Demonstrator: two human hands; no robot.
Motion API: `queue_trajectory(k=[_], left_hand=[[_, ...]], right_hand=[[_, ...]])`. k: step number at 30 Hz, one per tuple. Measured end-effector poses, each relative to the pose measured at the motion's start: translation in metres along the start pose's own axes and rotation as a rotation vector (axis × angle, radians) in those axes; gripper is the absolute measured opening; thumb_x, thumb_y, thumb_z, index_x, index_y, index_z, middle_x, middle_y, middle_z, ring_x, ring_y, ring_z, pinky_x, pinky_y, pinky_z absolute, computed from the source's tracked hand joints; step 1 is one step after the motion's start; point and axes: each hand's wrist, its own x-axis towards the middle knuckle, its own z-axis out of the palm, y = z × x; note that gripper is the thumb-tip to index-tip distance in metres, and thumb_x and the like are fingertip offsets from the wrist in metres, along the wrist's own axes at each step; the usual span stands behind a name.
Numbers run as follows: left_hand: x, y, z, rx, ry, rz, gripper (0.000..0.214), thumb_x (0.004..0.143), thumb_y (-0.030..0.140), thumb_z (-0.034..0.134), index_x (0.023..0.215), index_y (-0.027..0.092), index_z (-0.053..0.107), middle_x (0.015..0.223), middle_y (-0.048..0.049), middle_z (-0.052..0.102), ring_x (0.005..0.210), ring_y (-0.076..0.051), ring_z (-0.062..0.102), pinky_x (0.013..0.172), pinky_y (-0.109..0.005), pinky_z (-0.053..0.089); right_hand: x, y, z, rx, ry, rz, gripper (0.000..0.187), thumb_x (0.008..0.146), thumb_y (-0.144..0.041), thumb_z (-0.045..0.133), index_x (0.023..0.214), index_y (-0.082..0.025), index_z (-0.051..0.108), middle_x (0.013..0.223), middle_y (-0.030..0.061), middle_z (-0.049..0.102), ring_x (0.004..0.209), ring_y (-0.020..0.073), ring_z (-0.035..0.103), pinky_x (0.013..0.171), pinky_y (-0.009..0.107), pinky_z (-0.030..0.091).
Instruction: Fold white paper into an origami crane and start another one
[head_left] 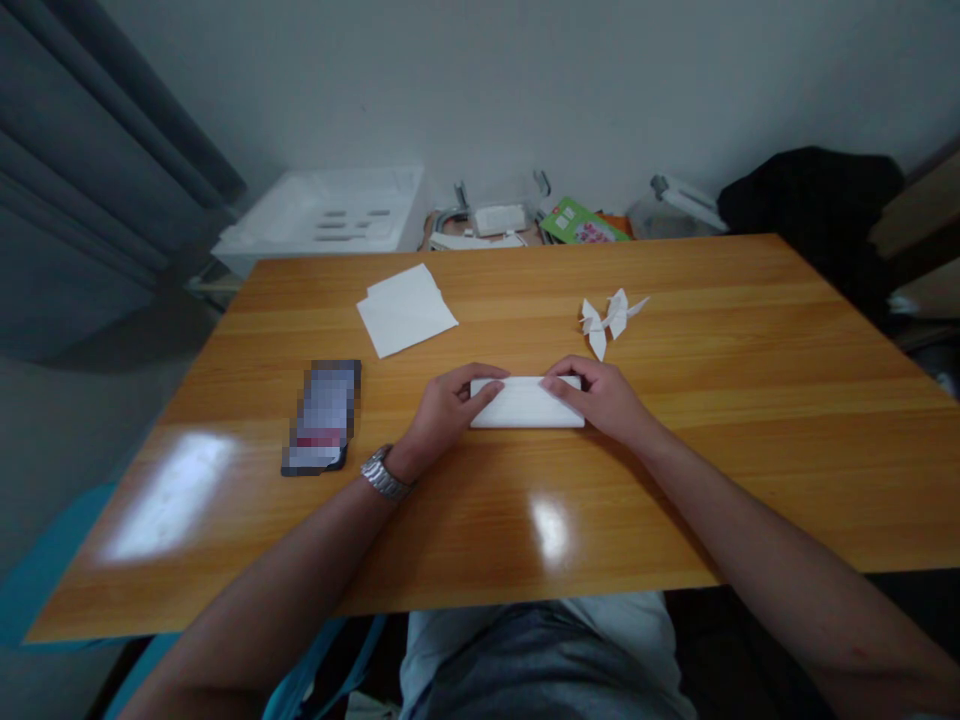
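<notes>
A white sheet of paper (525,405), folded into a narrow rectangle, lies in front of me near the middle of the wooden table. My left hand (454,405) grips its left end, thumb on top and fingers curled behind the far edge. At the other end my right hand (596,395) holds it the same way. Beyond my right hand rest two white folded paper cranes (606,322), close together. Farther off to the left are some loose white paper sheets (407,310), overlapping each other.
The wooden table (735,400) spans most of the view. On its left side lies a phone (322,415) with a blurred screen. Behind the far edge stand a white plastic tray (337,210), a green booklet (577,222) and a dark cloth item (810,200).
</notes>
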Motion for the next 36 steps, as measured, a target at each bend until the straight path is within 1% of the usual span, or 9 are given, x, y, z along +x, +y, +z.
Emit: queue_trajectory(k=[10, 14, 19, 22, 28, 36], left_hand=[[-0.0003, 0.0004, 0.0004, 0.022, -0.008, 0.002, 0.027, 0.094, 0.040, 0.064, 0.106, 0.021, 0.078, 0.093, -0.0033, 0.078, 0.064, -0.013, 0.053, 0.059, -0.026, 0.039], [0.0000, -0.0014, 0.0019, 0.014, -0.019, 0.009, 0.025, 0.094, 0.038, 0.065, 0.108, 0.021, 0.078, 0.096, -0.0031, 0.078, 0.065, -0.013, 0.055, 0.060, -0.026, 0.041], [-0.0001, -0.0003, 0.0026, 0.022, -0.028, 0.026, 0.024, 0.096, 0.036, 0.064, 0.108, 0.022, 0.078, 0.100, -0.0041, 0.079, 0.074, -0.016, 0.063, 0.069, -0.027, 0.047], [-0.0005, 0.0009, 0.0022, 0.028, -0.029, 0.025, 0.023, 0.096, 0.035, 0.064, 0.108, 0.022, 0.079, 0.100, -0.0046, 0.079, 0.078, -0.017, 0.065, 0.070, -0.027, 0.049], [-0.0006, 0.0019, 0.0018, 0.023, -0.020, 0.036, 0.021, 0.095, 0.033, 0.065, 0.106, 0.022, 0.079, 0.099, -0.0038, 0.079, 0.077, -0.016, 0.066, 0.070, -0.028, 0.049], [-0.0003, 0.0036, 0.0019, 0.043, -0.013, 0.027, 0.021, 0.095, 0.032, 0.065, 0.105, 0.021, 0.079, 0.098, -0.0041, 0.079, 0.074, -0.015, 0.064, 0.067, -0.027, 0.048]], right_hand=[[-0.0007, -0.0016, -0.0018, -0.042, 0.002, 0.007, 0.028, 0.091, -0.048, 0.068, 0.087, -0.021, 0.076, 0.082, 0.0035, 0.075, 0.070, 0.0183, 0.062, 0.063, 0.030, 0.044], [-0.0007, -0.0040, -0.0008, -0.039, 0.004, -0.001, 0.027, 0.090, -0.047, 0.068, 0.086, -0.021, 0.075, 0.083, 0.0040, 0.076, 0.071, 0.0189, 0.062, 0.064, 0.030, 0.045], [-0.0018, -0.0056, 0.0012, -0.016, -0.002, 0.002, 0.029, 0.089, -0.049, 0.069, 0.086, -0.021, 0.074, 0.082, 0.0038, 0.076, 0.070, 0.0188, 0.062, 0.063, 0.030, 0.045], [-0.0024, -0.0054, 0.0016, -0.010, -0.007, -0.001, 0.029, 0.089, -0.050, 0.068, 0.088, -0.021, 0.075, 0.084, 0.0040, 0.076, 0.072, 0.0191, 0.063, 0.064, 0.030, 0.046], [-0.0023, -0.0049, 0.0011, -0.009, -0.010, 0.009, 0.028, 0.089, -0.048, 0.069, 0.088, -0.021, 0.075, 0.084, 0.0042, 0.075, 0.071, 0.0192, 0.063, 0.064, 0.030, 0.045], [-0.0030, -0.0037, 0.0010, -0.022, -0.015, 0.001, 0.027, 0.091, -0.047, 0.067, 0.088, -0.021, 0.075, 0.084, 0.0034, 0.075, 0.073, 0.0187, 0.062, 0.065, 0.030, 0.045]])
